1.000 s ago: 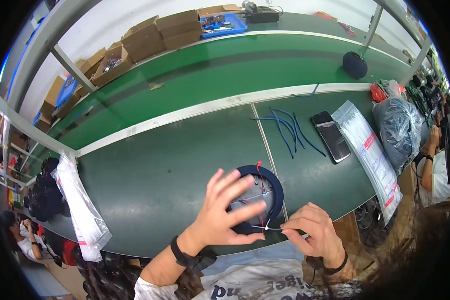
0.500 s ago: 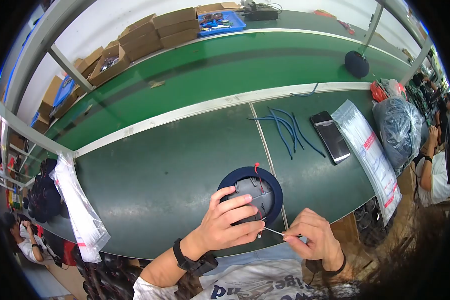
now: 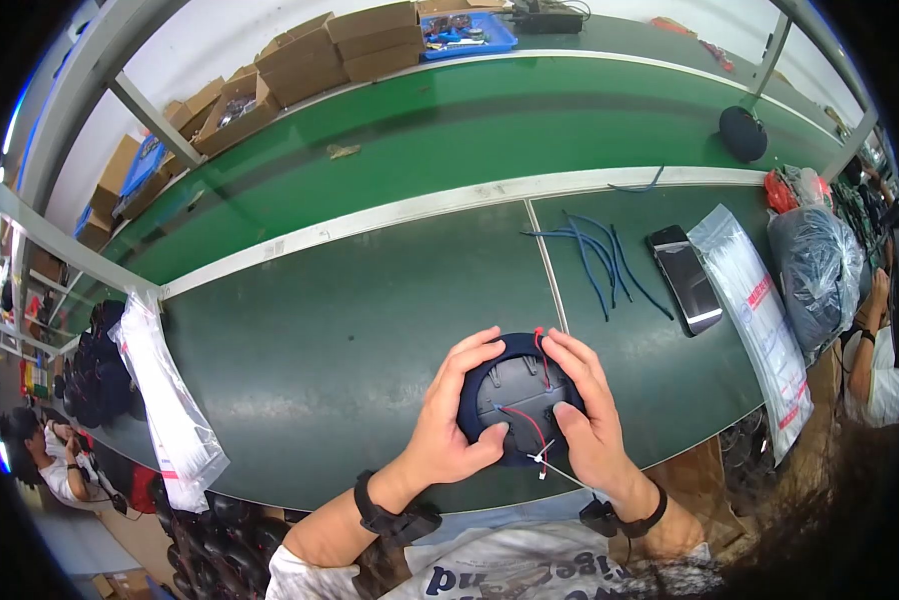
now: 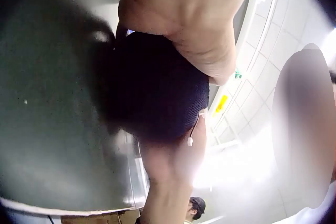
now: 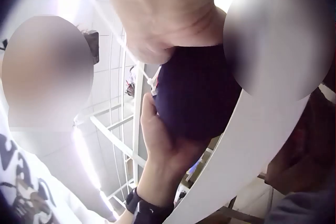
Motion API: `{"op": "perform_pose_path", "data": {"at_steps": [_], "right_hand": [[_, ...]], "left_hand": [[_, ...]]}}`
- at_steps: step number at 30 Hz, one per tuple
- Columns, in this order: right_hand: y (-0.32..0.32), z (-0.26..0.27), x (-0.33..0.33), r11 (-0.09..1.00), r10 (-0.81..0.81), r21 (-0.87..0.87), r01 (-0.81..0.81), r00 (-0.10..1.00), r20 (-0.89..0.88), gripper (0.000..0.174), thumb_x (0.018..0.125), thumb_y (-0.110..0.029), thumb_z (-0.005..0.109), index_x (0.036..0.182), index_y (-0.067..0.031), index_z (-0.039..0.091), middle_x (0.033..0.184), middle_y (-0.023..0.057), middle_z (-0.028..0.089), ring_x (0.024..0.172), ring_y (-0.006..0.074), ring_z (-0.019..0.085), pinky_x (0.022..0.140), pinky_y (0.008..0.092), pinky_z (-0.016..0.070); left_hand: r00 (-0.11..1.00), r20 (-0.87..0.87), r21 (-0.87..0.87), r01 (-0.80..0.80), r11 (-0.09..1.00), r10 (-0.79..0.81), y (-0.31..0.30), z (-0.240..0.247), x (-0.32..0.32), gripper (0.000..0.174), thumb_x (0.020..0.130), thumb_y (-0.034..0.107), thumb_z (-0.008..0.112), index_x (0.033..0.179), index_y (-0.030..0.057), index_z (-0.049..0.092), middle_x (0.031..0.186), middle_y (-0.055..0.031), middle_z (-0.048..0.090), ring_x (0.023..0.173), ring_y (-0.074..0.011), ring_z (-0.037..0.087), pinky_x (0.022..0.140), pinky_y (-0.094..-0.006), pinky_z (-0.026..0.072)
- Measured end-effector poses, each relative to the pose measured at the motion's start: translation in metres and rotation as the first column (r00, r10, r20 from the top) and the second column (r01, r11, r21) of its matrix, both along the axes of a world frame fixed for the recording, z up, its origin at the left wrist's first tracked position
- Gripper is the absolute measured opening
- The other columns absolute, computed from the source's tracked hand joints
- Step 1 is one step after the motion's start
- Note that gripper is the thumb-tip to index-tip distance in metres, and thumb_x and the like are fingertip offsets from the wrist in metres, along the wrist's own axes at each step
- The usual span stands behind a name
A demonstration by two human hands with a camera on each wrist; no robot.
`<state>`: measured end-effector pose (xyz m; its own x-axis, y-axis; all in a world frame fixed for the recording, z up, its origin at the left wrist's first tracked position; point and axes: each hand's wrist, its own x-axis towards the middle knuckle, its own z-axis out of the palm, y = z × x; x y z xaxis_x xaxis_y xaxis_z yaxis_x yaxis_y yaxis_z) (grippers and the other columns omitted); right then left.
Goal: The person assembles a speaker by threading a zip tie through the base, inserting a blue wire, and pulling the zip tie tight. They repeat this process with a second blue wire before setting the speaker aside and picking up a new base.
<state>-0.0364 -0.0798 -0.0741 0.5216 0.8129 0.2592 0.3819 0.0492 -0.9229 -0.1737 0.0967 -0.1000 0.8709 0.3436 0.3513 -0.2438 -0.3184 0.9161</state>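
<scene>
A round shell with a dark navy fabric cover and a grey plastic underside (image 3: 515, 385) is held between both hands near the table's front edge. My left hand (image 3: 458, 420) grips its left side, fingers round the far rim and thumb over the grey face. On the opposite side my right hand (image 3: 595, 425) grips it in the same way. Red wires (image 3: 530, 415) cross the underside and end in a small white connector (image 4: 190, 141). A white cable tie (image 3: 568, 473) is looped near that wire, its long tail reaching toward the right wrist. The fabric (image 5: 197, 95) curves smoothly in both wrist views.
Several blue cords (image 3: 610, 260) lie beyond the hands, beside a black phone (image 3: 685, 280) and a bag of white cable ties (image 3: 755, 310). Another such bag (image 3: 170, 410) is at the left edge. A stuffed plastic bag (image 3: 820, 260) stands far right; cardboard boxes (image 3: 300, 65) line the back shelf.
The right hand has let go of the cable tie's tail and moved onto the shell's right side. The left hand has shifted from over the shell to its left side.
</scene>
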Motion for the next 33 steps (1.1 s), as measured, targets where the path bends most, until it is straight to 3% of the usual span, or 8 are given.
{"op": "perform_pose_path", "data": {"at_steps": [4,7,14,19,22,24,29,33], "right_hand": [[0.006,0.0,-0.009,0.994,-0.106,-0.012,0.106,0.994,0.017,0.058,0.1,-0.015,0.054,0.156,-0.0007,0.054,0.159,0.023,0.047,0.148,0.0362,0.047,0.126,0.0443,0.0313],[0.004,-0.012,0.001,0.979,0.006,0.17,0.109,0.824,-0.567,0.055,0.103,-0.019,0.05,0.154,-0.0003,0.057,0.16,0.0226,0.048,0.149,0.0341,0.047,0.126,0.0429,0.0301],[0.004,-0.007,0.011,0.999,-0.028,0.035,0.03,0.998,-0.059,0.05,0.103,-0.017,0.053,0.149,-0.0007,0.063,0.158,0.0233,0.054,0.143,0.0351,0.056,0.121,0.042,0.0395],[0.008,0.004,0.007,0.999,-0.035,-0.02,0.033,0.996,-0.082,0.051,0.101,-0.015,0.052,0.149,-0.0002,0.062,0.157,0.0232,0.054,0.145,0.0358,0.054,0.121,0.0423,0.0382],[0.008,0.006,0.011,0.999,0.022,0.027,-0.017,0.98,-0.197,0.052,0.102,-0.017,0.051,0.15,0.0007,0.06,0.159,0.0232,0.053,0.15,0.0359,0.048,0.124,0.0428,0.033],[0.006,0.003,0.009,0.998,0.042,0.063,-0.026,0.964,-0.264,0.053,0.103,-0.018,0.05,0.151,0.0012,0.059,0.16,0.0232,0.051,0.152,0.036,0.044,0.126,0.0431,0.0297],[0.011,0.002,0.002,0.998,-0.069,0.015,0.069,0.998,0.008,0.05,0.098,-0.008,0.055,0.147,-0.0022,0.064,0.152,0.023,0.057,0.138,0.0349,0.059,0.116,0.0424,0.0442],[0.013,0.009,0.001,0.997,-0.073,-0.031,0.071,0.997,-0.04,0.047,0.1,-0.01,0.055,0.145,-0.0026,0.066,0.153,0.0225,0.057,0.142,0.0336,0.055,0.12,0.0417,0.0398]], "left_hand": [[1.0,-0.025,-0.017,-0.011,1.0,0.01,0.0,0.002,-0.001,0.08,0.089,0.038,0.073,0.155,0.0014,0.045,0.163,-0.0284,0.042,0.152,-0.0394,0.042,0.125,-0.0488,0.0325],[0.997,0.039,-0.026,0.061,0.998,-0.06,0.007,0.007,-0.004,0.073,0.085,0.017,0.072,0.153,0.0013,0.05,0.162,-0.0266,0.045,0.153,-0.0451,0.041,0.125,-0.0502,0.033],[0.998,0.044,0.075,0.051,0.996,-0.054,0.011,-0.004,0.0,0.061,0.098,0.019,0.062,0.153,-0.0022,0.048,0.163,-0.025,0.047,0.154,-0.0451,0.041,0.127,-0.0519,0.0305],[0.999,0.012,0.017,0.036,0.999,-0.036,0.007,0.003,-0.001,0.058,0.101,0.021,0.057,0.153,-0.0029,0.049,0.164,-0.0251,0.046,0.155,-0.0434,0.041,0.128,-0.0504,0.0294],[0.991,0.059,-0.321,0.131,0.938,-0.118,0.01,0.0,-0.002,0.056,0.108,0.034,0.049,0.152,-0.0011,0.049,0.166,-0.027,0.04,0.155,-0.0365,0.04,0.128,-0.0475,0.0297],[0.994,0.017,-0.237,0.106,0.966,-0.105,0.011,-0.003,-0.003,0.052,0.108,0.029,0.045,0.151,-0.0001,0.05,0.167,-0.0259,0.039,0.155,-0.0343,0.04,0.127,-0.0461,0.0307],[0.999,-0.038,-0.081,0.02,0.996,-0.023,0.003,0.002,0.002,0.049,0.106,0.021,0.044,0.149,-0.0001,0.053,0.167,-0.0237,0.04,0.153,-0.0339,0.042,0.127,-0.0451,0.0308],[0.996,-0.059,-0.259,0.056,0.964,-0.074,0.007,0.006,0.002,0.056,0.098,0.02,0.052,0.151,0.0016,0.052,0.167,-0.0215,0.041,0.155,-0.0324,0.04,0.128,-0.0442,0.0279]]}}
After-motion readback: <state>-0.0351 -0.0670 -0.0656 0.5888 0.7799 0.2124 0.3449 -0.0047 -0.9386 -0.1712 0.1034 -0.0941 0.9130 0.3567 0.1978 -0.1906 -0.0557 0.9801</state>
